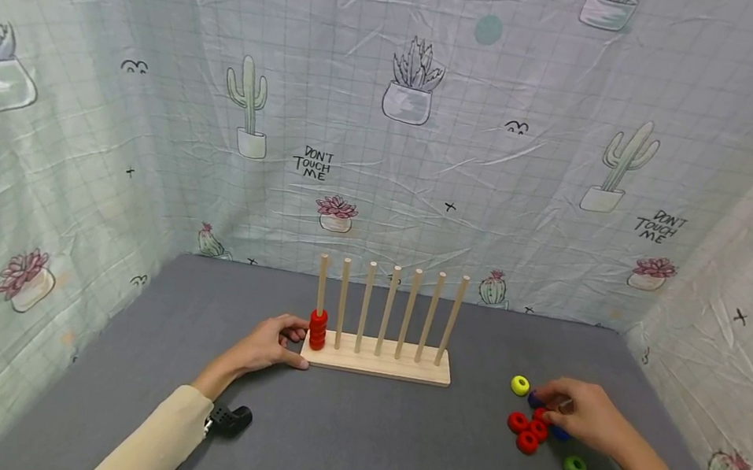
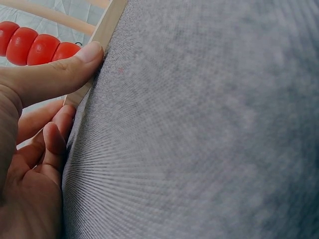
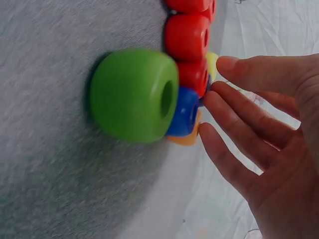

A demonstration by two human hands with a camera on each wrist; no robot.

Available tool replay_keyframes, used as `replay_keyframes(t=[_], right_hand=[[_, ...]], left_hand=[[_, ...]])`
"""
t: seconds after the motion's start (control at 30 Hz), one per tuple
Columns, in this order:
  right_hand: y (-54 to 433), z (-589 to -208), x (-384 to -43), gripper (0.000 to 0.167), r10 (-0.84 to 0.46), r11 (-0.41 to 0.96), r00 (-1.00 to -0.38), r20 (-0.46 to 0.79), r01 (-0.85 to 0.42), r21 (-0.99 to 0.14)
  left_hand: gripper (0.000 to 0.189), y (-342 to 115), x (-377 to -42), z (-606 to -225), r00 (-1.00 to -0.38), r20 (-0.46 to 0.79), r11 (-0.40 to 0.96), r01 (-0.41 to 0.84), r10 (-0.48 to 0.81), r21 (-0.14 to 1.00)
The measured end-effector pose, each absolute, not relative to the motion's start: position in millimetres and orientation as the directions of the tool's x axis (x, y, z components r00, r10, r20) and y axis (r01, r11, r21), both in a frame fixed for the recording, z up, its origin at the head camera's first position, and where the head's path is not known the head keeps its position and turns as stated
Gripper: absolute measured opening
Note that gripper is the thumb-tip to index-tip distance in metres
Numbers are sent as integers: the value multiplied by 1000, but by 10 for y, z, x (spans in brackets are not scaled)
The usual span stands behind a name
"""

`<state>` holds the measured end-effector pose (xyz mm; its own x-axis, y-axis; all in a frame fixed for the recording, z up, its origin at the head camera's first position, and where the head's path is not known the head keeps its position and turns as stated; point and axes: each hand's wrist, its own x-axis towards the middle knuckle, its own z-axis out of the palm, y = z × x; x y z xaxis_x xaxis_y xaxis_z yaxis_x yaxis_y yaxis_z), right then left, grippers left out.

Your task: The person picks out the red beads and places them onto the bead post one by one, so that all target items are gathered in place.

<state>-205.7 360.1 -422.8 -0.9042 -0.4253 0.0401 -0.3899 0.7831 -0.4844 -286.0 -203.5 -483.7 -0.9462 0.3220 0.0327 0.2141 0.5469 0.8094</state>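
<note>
A wooden peg stand (image 1: 375,363) with several upright pegs stands at mid-table. Red ring beads (image 1: 317,330) are stacked on its leftmost peg. My left hand (image 1: 272,344) holds the stand's left end; in the left wrist view the thumb (image 2: 75,67) presses its edge and the fingers curl near the end. To the right, my right hand (image 1: 585,413) reaches over loose beads, its fingertips close to a red bead (image 1: 541,416). In the right wrist view the thumb and fingers (image 3: 234,144) are spread apart beside the red and blue beads, with nothing gripped between them.
Around the right hand lie more red beads (image 1: 527,442), a yellow bead (image 1: 519,386), blue beads (image 1: 560,434) and a green bead (image 1: 574,467). An orange bead (image 3: 185,139) shows behind the blue one. A cactus-print curtain (image 1: 397,190) surrounds the grey table (image 1: 362,455).
</note>
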Motion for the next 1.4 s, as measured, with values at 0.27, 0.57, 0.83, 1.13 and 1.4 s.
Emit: replay_keyframes(t=[0.27, 0.57, 0.83, 1.13, 1.4], right_hand=[[3630, -4233, -2036, 21, -430, 790, -900, 67, -411, -454], [3611, -4257, -2020, 24, -439, 802, -898, 40, -411, -434], [3607, -4279, -2024, 28, -423, 832, -906, -5, -386, -397], [3613, -4261, -2031, 27, -415, 830, -910, -8, -375, -412], [3584, -4188, -2038, 25, -399, 832, -917, 0, -363, -420]], left_hand=[[76, -2043, -2854, -4834, -947, 26, 545, 206, 319, 813], [75, -2048, -2845, -4850, -947, 23, 541, 204, 321, 816], [75, -2043, -2857, -4865, -944, 36, 539, 219, 329, 813], [74, -2040, -2865, -4863, -944, 43, 539, 224, 328, 812], [74, -2045, -2865, -4878, -942, 46, 539, 229, 332, 811]])
